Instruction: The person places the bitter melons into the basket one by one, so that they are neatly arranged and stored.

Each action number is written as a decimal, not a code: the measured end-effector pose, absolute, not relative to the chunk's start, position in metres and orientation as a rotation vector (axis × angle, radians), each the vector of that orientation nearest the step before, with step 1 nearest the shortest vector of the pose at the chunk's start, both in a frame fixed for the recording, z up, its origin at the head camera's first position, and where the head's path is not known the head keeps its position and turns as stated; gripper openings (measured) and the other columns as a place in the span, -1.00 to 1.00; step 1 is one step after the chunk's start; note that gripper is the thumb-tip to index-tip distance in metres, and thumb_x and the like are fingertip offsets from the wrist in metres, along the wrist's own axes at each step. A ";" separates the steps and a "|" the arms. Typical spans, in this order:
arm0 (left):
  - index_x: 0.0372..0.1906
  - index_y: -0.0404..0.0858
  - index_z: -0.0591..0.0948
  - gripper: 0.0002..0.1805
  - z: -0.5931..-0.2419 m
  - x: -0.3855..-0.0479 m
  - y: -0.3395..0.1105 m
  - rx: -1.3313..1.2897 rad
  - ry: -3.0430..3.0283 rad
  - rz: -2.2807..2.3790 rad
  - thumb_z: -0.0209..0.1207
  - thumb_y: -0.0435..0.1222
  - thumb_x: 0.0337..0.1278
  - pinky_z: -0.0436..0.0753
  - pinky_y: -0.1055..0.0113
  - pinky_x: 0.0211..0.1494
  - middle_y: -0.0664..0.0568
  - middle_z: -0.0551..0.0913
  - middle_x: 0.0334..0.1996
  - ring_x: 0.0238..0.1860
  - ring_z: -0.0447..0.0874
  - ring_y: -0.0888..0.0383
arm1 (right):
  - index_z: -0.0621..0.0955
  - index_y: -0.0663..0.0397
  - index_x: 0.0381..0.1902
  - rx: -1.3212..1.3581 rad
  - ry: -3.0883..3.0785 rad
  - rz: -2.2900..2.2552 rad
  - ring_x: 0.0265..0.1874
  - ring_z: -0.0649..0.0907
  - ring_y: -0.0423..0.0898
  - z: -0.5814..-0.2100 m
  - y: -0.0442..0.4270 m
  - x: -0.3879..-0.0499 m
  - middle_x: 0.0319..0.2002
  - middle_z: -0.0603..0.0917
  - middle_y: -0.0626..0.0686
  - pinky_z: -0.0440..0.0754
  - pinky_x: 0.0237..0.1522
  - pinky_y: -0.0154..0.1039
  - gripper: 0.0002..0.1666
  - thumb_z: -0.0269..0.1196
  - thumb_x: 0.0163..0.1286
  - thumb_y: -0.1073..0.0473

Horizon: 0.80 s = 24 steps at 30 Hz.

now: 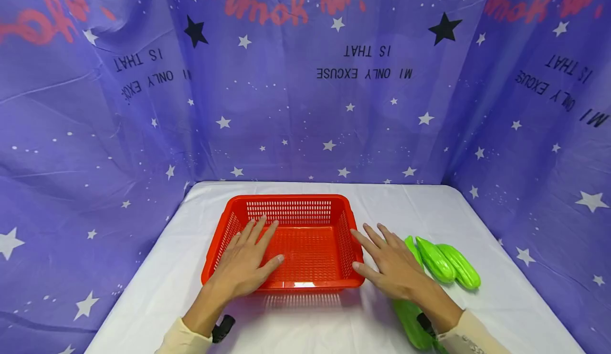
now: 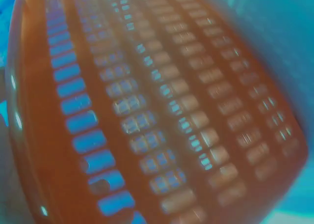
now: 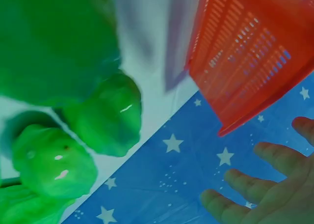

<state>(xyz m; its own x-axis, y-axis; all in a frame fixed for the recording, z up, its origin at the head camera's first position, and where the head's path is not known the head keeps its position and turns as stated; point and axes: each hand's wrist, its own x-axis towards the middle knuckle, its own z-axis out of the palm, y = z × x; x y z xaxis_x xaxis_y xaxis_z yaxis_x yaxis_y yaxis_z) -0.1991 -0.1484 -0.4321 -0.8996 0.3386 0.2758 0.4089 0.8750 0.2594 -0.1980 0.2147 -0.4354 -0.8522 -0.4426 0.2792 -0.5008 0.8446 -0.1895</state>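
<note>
On the bench (image 1: pixel 396 204), a basket (image 1: pixel 324 284) stands left of several vegetables (image 1: pixel 436 261); curtains (image 1: pixel 315 99) hang behind and to both sides.

Table (image 1: pixel 406 204): white top, rounded far corners, light creases. On it, left of centre: red basket (image 1: pixel 291 198), upright, open side up, slotted walls, long sides running left-right. Slotted shadow (image 1: pixel 303 300) on the white along its near side. Right of basket, apart from it: glossy green vegetables (image 1: pixel 435 261). Rightmost two lie side by side, slanting far-left to near-right. More green just left of them, partly hidden. Another long one nearer, also partly hidden, bit more green by its near end.
</note>
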 end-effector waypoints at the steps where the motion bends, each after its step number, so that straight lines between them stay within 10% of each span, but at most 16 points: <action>1: 0.63 0.00 0.13 -0.14 -0.432 -0.199 -0.153 -0.548 -2.830 -0.478 0.05 0.23 0.37 0.08 -0.31 0.49 -0.11 0.04 0.62 0.58 -0.03 -0.25 | 0.20 -0.34 0.61 0.715 -2.805 0.374 0.52 0.15 0.33 -0.436 0.217 -0.197 0.58 0.21 0.06 0.16 0.36 0.42 -0.14 0.03 0.46 -0.43; 24: 0.66 -0.15 -0.14 -0.07 -0.448 -0.195 -0.239 -0.223 -2.788 -0.867 0.06 0.06 0.47 0.19 -0.37 0.40 -0.35 0.12 0.55 0.48 0.14 -0.37 | 0.34 -0.17 0.54 0.638 -2.810 0.345 0.38 0.38 0.32 -0.447 0.245 -0.181 0.42 0.46 0.16 0.33 0.26 0.38 -0.21 0.10 0.48 -0.34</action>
